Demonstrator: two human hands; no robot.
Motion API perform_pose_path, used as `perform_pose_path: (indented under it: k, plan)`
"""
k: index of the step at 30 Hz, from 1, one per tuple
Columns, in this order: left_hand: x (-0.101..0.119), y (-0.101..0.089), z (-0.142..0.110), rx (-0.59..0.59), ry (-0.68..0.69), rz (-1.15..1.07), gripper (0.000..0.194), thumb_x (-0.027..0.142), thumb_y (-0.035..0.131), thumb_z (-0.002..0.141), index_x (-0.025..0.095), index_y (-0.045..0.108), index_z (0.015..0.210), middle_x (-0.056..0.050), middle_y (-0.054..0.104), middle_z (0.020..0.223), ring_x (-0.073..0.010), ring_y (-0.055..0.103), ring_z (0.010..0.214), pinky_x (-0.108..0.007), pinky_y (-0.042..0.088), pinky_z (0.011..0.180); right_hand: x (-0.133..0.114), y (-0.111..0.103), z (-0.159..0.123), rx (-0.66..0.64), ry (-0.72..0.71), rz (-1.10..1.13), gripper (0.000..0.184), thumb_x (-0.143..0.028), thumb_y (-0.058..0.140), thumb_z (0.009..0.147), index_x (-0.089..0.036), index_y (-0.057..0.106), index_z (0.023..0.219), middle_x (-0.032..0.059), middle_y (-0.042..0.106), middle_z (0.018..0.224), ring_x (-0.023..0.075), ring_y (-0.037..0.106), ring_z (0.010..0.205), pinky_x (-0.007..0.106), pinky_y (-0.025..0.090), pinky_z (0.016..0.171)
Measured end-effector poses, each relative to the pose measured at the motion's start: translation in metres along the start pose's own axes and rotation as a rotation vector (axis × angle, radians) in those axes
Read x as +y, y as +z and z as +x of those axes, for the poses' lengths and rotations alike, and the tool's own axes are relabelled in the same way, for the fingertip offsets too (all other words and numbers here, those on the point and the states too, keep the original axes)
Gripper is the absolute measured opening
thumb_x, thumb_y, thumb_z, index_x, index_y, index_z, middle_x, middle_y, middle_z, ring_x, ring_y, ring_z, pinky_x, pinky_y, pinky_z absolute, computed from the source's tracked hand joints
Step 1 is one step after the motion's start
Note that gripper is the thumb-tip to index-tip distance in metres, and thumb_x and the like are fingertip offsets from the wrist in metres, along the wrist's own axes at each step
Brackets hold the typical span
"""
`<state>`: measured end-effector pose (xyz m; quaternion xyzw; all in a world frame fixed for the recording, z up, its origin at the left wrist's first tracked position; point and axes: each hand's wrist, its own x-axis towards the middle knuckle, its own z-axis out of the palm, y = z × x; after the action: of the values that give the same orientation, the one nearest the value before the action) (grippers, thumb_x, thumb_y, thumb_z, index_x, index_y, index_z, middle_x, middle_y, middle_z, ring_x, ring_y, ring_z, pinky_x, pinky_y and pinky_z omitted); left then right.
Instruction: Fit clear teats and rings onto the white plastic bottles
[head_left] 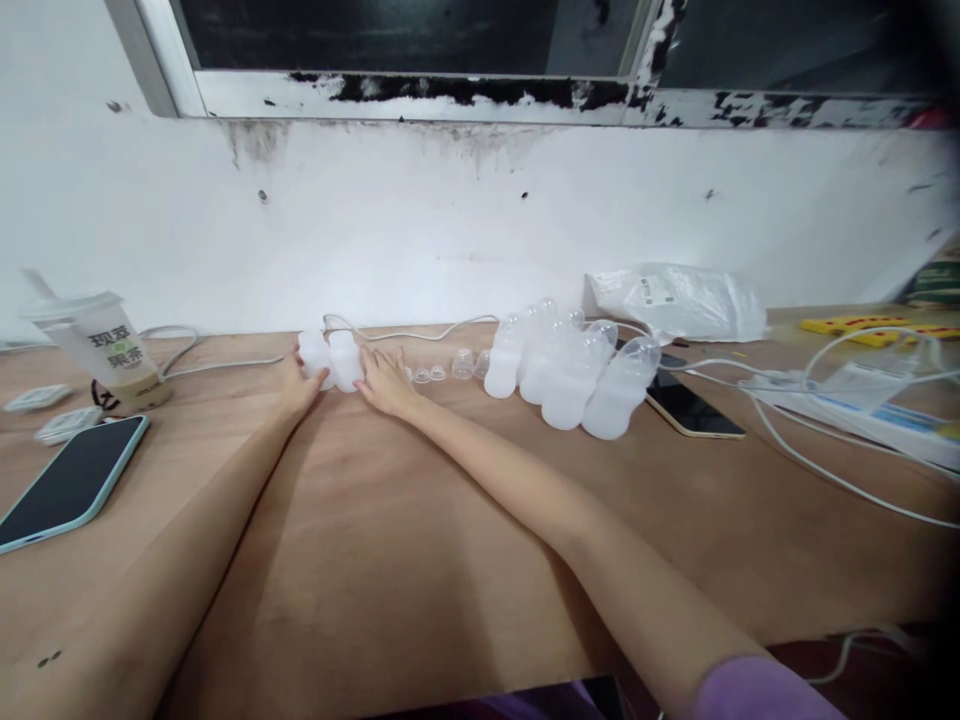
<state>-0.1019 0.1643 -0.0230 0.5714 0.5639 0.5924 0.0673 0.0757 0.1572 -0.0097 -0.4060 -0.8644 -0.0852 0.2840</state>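
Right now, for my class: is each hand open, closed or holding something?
Left hand: curled against the left frosted bottle; firm grip cannot be told.
Right hand: open, touching the right frosted bottle.

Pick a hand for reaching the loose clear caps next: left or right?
Right, probably. The right hand is beside the clear caps, fingers spread; the left hand is farther off, across the two white bottles.

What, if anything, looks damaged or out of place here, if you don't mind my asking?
The window frame looks damaged: its white surface is broken by ragged black patches. Dark stains mark the wall just below it. The two white bottles between the left hand and right hand stand upright.
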Motion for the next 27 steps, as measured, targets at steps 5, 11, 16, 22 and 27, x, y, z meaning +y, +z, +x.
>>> perform_pose_path:
  k: [5, 11, 16, 22, 27]
  plan:
    - [0.028, -0.006, -0.011, 0.241, 0.336, 0.162, 0.059, 0.024, 0.053, 0.068, 0.009, 0.03, 0.12, -0.015, 0.034, 0.123, -0.0254, 0.029, 0.119, -0.041, 0.02, 0.102, 0.043, -0.045, -0.015, 0.009, 0.054, -0.235, 0.046, -0.016, 0.042, 0.075, -0.006, 0.037, 0.12, 0.0176, 0.041, 0.123, 0.0263, 0.027, 0.119, 0.048, 0.0, 0.1]
    - [0.042, 0.009, -0.02, 0.224, 0.29, 0.205, 0.057, 0.027, 0.052, 0.071, 0.009, 0.029, 0.121, -0.018, 0.032, 0.124, -0.0282, 0.026, 0.121, -0.042, 0.017, 0.101, 0.081, -0.074, -0.022, -0.311, 0.429, -0.414, 0.048, -0.022, 0.049, 0.071, -0.001, 0.045, 0.114, 0.0249, 0.045, 0.117, 0.0348, 0.038, 0.111, 0.05, 0.02, 0.092]
    - [0.03, 0.011, -0.019, 0.139, 0.165, 0.17, 0.052, 0.019, 0.049, 0.072, 0.008, 0.029, 0.12, -0.018, 0.033, 0.122, -0.0291, 0.03, 0.119, -0.041, 0.023, 0.098, 0.077, -0.066, -0.022, -0.423, 0.476, -0.374, 0.044, -0.017, 0.05, 0.071, -0.004, 0.048, 0.113, 0.0249, 0.046, 0.117, 0.0337, 0.046, 0.104, 0.044, 0.035, 0.081]
    - [0.027, 0.012, -0.018, 0.106, 0.206, 0.208, 0.055, 0.017, 0.048, 0.071, 0.01, 0.027, 0.121, -0.017, 0.035, 0.121, -0.0292, 0.029, 0.118, -0.042, 0.023, 0.098, 0.076, -0.064, -0.024, -0.395, 0.494, -0.414, 0.047, -0.016, 0.046, 0.074, -0.003, 0.041, 0.119, 0.0263, 0.035, 0.126, 0.035, 0.035, 0.114, 0.046, 0.031, 0.085]
    - [0.028, 0.012, -0.019, 0.101, 0.206, 0.208, 0.054, 0.016, 0.048, 0.071, 0.01, 0.027, 0.12, -0.017, 0.035, 0.12, -0.029, 0.029, 0.118, -0.042, 0.024, 0.098, 0.082, -0.06, -0.024, -0.412, 0.466, -0.43, 0.053, -0.017, 0.05, 0.07, -0.002, 0.04, 0.119, 0.0263, 0.038, 0.123, 0.0363, 0.035, 0.114, 0.048, 0.028, 0.087]
